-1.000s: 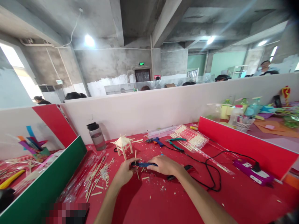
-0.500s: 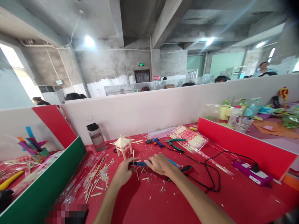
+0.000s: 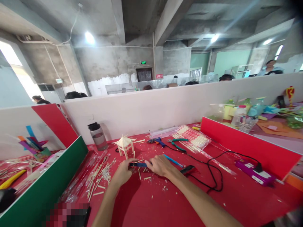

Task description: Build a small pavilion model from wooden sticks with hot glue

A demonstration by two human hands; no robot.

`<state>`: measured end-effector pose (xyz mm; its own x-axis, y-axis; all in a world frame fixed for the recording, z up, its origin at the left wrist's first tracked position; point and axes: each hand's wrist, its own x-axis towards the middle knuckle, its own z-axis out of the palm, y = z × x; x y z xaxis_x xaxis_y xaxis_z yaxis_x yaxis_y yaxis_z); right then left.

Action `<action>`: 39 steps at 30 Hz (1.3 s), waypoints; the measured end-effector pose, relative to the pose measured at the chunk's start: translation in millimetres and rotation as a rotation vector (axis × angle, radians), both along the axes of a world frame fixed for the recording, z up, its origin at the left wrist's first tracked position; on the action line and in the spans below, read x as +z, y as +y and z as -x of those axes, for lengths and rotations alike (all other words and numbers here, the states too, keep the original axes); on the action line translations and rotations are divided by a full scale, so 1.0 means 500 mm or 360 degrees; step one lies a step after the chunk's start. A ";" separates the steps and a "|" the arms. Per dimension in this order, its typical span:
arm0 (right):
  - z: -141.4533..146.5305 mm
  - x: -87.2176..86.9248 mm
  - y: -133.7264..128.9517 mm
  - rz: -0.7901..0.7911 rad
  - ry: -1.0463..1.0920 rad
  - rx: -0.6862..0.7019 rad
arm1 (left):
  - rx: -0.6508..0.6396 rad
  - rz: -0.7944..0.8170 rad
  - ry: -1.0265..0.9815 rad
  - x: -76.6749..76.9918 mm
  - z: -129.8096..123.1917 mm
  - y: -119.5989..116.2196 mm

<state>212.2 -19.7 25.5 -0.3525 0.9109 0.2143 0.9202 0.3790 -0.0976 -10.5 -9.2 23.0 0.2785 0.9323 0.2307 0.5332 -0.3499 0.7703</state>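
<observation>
A dark-blue tool with a black end lies crosswise between my hands, low over the table; its exact kind is hard to make out. My left hand is closed around the black end. Fingers of my right hand grip the other end, palm down. Just beyond my left hand stands a small pavilion model of pale wooden sticks with a pointed roof. Short stick pieces and crumbs lie beneath and around the tool. A thin blue stick lies beyond my right hand.
A blue glue gun, green-handled pliers and bagged sticks lie behind my hands. A water bottle stands back left. Black cable runs to a purple power strip. Green and red dividers flank the table.
My hands and the tool stay nearly in place, my right hand shifting slightly left. More of the blue stick shows behind it. The view has tilted a little.
</observation>
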 end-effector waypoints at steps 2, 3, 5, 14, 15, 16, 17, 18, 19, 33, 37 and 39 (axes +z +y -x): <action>0.003 -0.003 -0.002 0.0006 0.0009 -0.0017 | -0.0022 0.0033 0.0019 0.005 0.004 -0.004; 0.004 -0.005 -0.003 0.0007 0.0008 -0.0022 | -0.0034 0.0051 0.0033 0.008 0.005 -0.005; 0.005 -0.006 -0.005 0.0003 0.0001 -0.0014 | -0.0060 0.0098 0.0053 0.014 0.008 -0.009; 0.006 -0.001 -0.015 0.0005 -0.0019 0.0001 | -0.0170 0.0328 -0.0025 0.032 0.014 -0.018; 0.006 0.000 -0.015 0.0011 -0.0014 -0.0003 | -0.0161 0.0348 -0.0032 0.032 0.014 -0.017; 0.006 0.001 -0.014 0.0015 -0.0009 -0.0007 | -0.0150 0.0361 -0.0037 0.031 0.014 -0.015; 0.006 0.002 -0.013 0.0020 -0.0004 -0.0013 | -0.0137 0.0368 -0.0044 0.030 0.013 -0.013; 0.006 0.003 -0.011 0.0023 0.0001 -0.0018 | -0.0124 0.0369 -0.0050 0.031 0.012 -0.011; 0.004 0.005 -0.008 0.0019 0.0007 -0.0023 | -0.0118 0.0364 -0.0054 0.033 0.009 -0.010; -0.094 0.029 0.031 -0.0141 -0.0060 -0.0085 | -0.0183 0.0282 0.0286 0.134 -0.077 0.021; -0.154 0.050 0.028 0.0026 -0.0077 -0.0271 | -0.0205 0.0318 0.0477 0.169 -0.083 0.034; -0.184 0.058 0.033 0.0114 -0.0060 -0.0403 | -0.0261 0.0362 0.0613 0.173 -0.084 0.047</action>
